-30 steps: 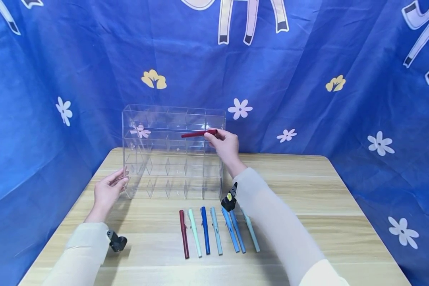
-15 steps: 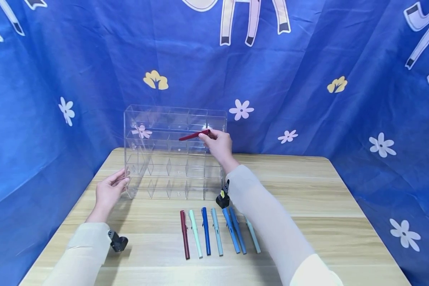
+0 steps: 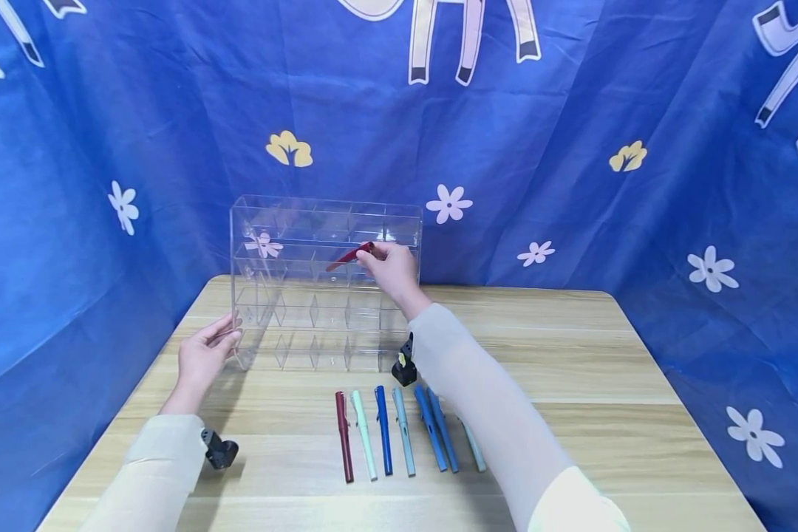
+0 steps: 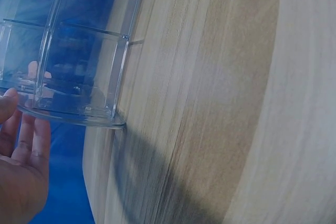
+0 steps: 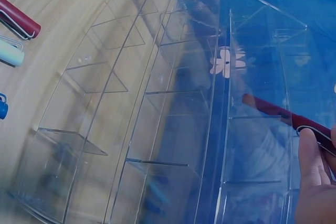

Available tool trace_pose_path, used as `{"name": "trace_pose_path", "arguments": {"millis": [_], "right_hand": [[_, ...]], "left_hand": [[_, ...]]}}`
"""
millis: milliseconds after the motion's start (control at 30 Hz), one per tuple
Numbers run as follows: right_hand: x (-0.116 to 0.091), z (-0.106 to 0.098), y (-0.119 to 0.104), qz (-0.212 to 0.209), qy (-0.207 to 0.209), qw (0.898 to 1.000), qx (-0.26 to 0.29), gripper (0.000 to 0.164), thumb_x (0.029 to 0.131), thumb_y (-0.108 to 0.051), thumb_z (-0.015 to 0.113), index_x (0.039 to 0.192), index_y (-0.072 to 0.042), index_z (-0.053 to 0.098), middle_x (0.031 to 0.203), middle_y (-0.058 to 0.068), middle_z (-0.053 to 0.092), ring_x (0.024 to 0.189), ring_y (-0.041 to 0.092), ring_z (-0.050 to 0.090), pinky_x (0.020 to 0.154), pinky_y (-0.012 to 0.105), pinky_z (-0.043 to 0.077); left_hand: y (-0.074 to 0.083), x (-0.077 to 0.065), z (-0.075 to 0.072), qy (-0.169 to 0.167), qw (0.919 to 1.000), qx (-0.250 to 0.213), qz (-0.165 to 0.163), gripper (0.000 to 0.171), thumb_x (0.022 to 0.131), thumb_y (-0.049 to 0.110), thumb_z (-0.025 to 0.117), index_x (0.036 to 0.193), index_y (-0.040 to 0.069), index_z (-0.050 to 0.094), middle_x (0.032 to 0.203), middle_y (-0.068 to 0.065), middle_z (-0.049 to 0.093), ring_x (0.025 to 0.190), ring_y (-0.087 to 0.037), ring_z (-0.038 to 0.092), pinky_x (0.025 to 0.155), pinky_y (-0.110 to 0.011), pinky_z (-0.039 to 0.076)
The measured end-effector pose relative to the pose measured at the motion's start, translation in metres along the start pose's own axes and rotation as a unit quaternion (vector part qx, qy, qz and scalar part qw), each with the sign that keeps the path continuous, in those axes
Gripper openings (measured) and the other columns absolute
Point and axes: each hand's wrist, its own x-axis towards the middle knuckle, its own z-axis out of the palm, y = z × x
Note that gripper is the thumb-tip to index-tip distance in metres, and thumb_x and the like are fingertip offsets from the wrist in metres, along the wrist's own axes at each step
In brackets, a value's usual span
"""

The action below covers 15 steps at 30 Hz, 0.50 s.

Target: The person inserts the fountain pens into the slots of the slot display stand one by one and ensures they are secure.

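A clear acrylic display rack (image 3: 329, 299) with several compartments stands upright on the table. My left hand (image 3: 201, 358) holds its left side wall low down, and in the left wrist view the thumb and fingers of that hand (image 4: 23, 166) lie at the edge of the wall. My right hand (image 3: 394, 270) pinches a dark red pen (image 3: 349, 257) by its clip end, in front of an upper row of the rack. The pen slants, its free end pointing left and down. In the right wrist view this pen (image 5: 270, 109) overlaps a compartment near a divider.
On the table (image 3: 605, 414) before the rack lie another dark red pen (image 3: 343, 436), a mint pen (image 3: 363, 436), a dark blue pen (image 3: 383, 428) and several lighter blue and teal pens. The right sleeve (image 3: 485, 406) partly hides the rightmost pen. A blue patterned curtain (image 3: 519, 170) hangs behind.
My right hand has moved left along the rack's upper rows with the dark red pen, whose free end has tipped further down. My left hand has stayed at the rack's side.
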Motion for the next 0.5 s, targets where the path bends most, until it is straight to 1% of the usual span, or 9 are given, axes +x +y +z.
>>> {"name": "trace_pose_path", "arguments": {"millis": [100,200,300,367,433,500], "right_hand": [[0.0004,0.0019,-0.0001,0.003,-0.004,1.000,0.001,0.022,0.090,-0.016,0.068,0.107,-0.002,0.072,0.086,0.010,0.073,0.079,0.027,0.069,0.066,0.027,0.060],[0.0008,0.0029,0.0000,0.006,-0.007,1.000,-0.011,0.022,0.090,-0.017,0.067,0.108,-0.004,0.072,0.085,0.007,0.073,0.075,0.023,0.069,0.061,0.021,0.057],[0.0015,0.0033,-0.0003,0.011,-0.009,1.000,-0.021,0.023,0.091,-0.020,0.067,0.108,-0.006,0.072,0.083,0.005,0.073,0.070,0.018,0.068,0.057,0.019,0.055],[0.0021,0.0035,-0.0008,0.017,-0.011,1.000,-0.023,0.024,0.091,-0.021,0.066,0.110,-0.006,0.071,0.082,0.004,0.073,0.070,0.018,0.067,0.057,0.021,0.055],[0.0024,0.0035,-0.0015,0.023,-0.014,1.000,-0.015,0.025,0.092,-0.019,0.065,0.111,-0.005,0.070,0.082,0.006,0.072,0.074,0.022,0.068,0.060,0.024,0.057],[0.0028,0.0037,-0.0021,0.030,-0.018,0.999,-0.003,0.025,0.093,-0.017,0.064,0.113,-0.003,0.069,0.082,0.008,0.072,0.079,0.026,0.068,0.066,0.030,0.059]], "left_hand": [[-0.0007,0.0000,-0.0002,-0.001,1.0000,-0.002,0.000,0.044,0.090,-0.001,0.062,0.131,-0.010,0.048,0.101,0.016,0.066,0.080,0.012,0.060,0.065,-0.013,0.055],[-0.0019,0.0000,-0.0002,-0.001,1.0000,-0.006,0.001,0.044,0.090,-0.001,0.063,0.131,-0.011,0.048,0.099,0.019,0.066,0.080,0.012,0.060,0.065,-0.012,0.055],[-0.0029,0.0006,-0.0001,0.001,1.0000,-0.008,0.000,0.044,0.090,-0.001,0.063,0.130,-0.011,0.048,0.096,0.022,0.065,0.080,0.011,0.061,0.065,-0.012,0.055],[-0.0031,0.0007,-0.0002,0.001,1.0000,-0.005,0.001,0.044,0.091,0.000,0.062,0.130,-0.011,0.048,0.096,0.023,0.065,0.080,0.011,0.060,0.065,-0.012,0.054],[-0.0031,0.0006,-0.0003,0.000,1.0000,0.000,0.002,0.043,0.091,0.000,0.062,0.131,-0.011,0.048,0.098,0.021,0.065,0.080,0.012,0.060,0.066,-0.012,0.054],[-0.0028,0.0000,-0.0003,-0.001,1.0000,0.002,0.004,0.043,0.091,0.000,0.062,0.131,-0.010,0.049,0.101,0.017,0.066,0.081,0.012,0.060,0.066,-0.011,0.054]]}}
